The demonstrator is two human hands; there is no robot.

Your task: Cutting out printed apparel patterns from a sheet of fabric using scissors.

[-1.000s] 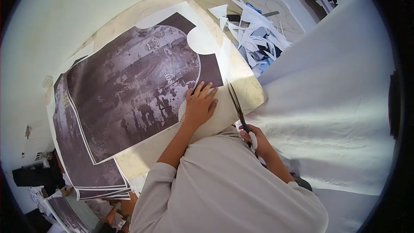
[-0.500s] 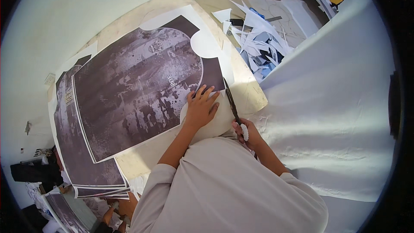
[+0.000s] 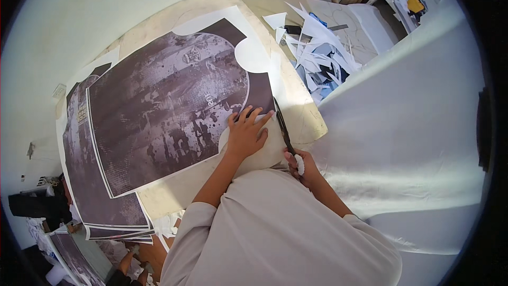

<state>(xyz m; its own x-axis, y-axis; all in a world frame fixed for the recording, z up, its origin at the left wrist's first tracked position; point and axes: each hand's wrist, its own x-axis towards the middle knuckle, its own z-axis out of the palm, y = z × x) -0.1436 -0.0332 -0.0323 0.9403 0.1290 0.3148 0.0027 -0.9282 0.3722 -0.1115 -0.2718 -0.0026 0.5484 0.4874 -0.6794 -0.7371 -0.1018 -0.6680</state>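
My left hand [image 3: 247, 133] lies with fingers spread on the near right corner of a dark printed garment panel [image 3: 169, 111], pressing it against the table. The panel is grey and purplish with a mottled pattern, and white margin runs along its far edges. My right hand [image 3: 304, 165] is wrapped round the handles of long dark scissors [image 3: 282, 126], one handle bound in white. Their blades point away from me, with the tips at the panel's right edge, next to the white margin. Whether the blades are parted is hard to make out.
More printed panels [image 3: 106, 196] lie under and left of this one on the pale table [image 3: 309, 122]. Beyond its right corner sits a heap of white and blue scraps [image 3: 320, 55]. A white cloth [image 3: 402, 127] hangs at right. At lower left, another person's arm [image 3: 126, 261] shows.
The scissors and my right hand have shifted very slightly. My left hand stays spread on the panel, and the whole view has moved a little.
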